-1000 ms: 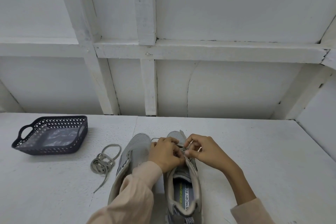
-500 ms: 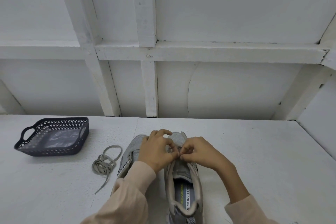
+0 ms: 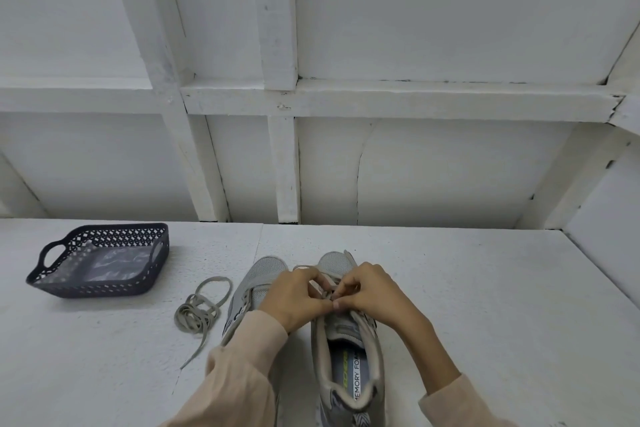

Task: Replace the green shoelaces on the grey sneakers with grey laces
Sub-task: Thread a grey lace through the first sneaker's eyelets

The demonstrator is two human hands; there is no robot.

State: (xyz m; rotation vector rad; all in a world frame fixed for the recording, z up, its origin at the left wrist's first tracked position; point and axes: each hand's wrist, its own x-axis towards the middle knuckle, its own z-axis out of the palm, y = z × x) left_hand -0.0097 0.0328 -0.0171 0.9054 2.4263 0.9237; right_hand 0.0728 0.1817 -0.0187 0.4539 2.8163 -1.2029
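Two grey sneakers stand side by side on the white table, toes pointing away from me. Over the lace area of the right sneaker, my left hand and my right hand meet, fingers curled, each pinching a grey lace threaded in that shoe. A strand of this lace trails off toward the toe. The left sneaker is partly hidden under my left forearm. A loose grey lace lies coiled on the table to the left of the shoes. No green lace shows.
A dark perforated plastic basket with handles sits at the left of the table, something clear and plastic inside. A white panelled wall rises behind the table, and a side wall closes in at the right.
Both hands have shifted slightly along the right sneaker's lace area and drawn closer together; the view has tilted a little. The coiled lace and the basket have stayed put.
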